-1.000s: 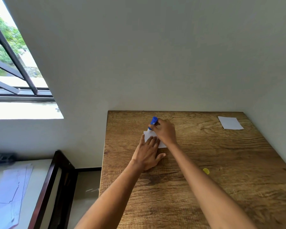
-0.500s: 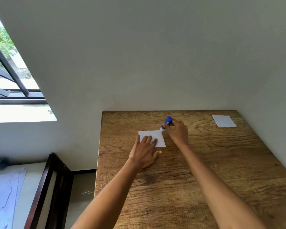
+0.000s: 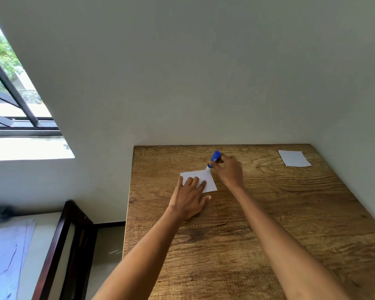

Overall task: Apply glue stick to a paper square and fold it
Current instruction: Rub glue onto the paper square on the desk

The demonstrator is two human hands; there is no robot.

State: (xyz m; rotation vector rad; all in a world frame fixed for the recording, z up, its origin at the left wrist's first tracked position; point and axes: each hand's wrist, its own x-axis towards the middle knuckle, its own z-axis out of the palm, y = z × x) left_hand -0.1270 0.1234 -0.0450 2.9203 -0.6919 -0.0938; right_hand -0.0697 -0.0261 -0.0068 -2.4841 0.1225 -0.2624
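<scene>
Right fingers around glue stick

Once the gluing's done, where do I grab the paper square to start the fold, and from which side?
Probably the paper square's near right corner, approached from the right. The left hand lies flat over its near left part, and the right hand holds the glue stick at its far right corner, so that corner lies bare.

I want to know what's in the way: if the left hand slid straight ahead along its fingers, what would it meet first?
Likely the glue stick, whose tip sits at the far right corner of the paper square the left hand presses flat; the right hand holding it comes just after. Depth is uncertain.
</scene>
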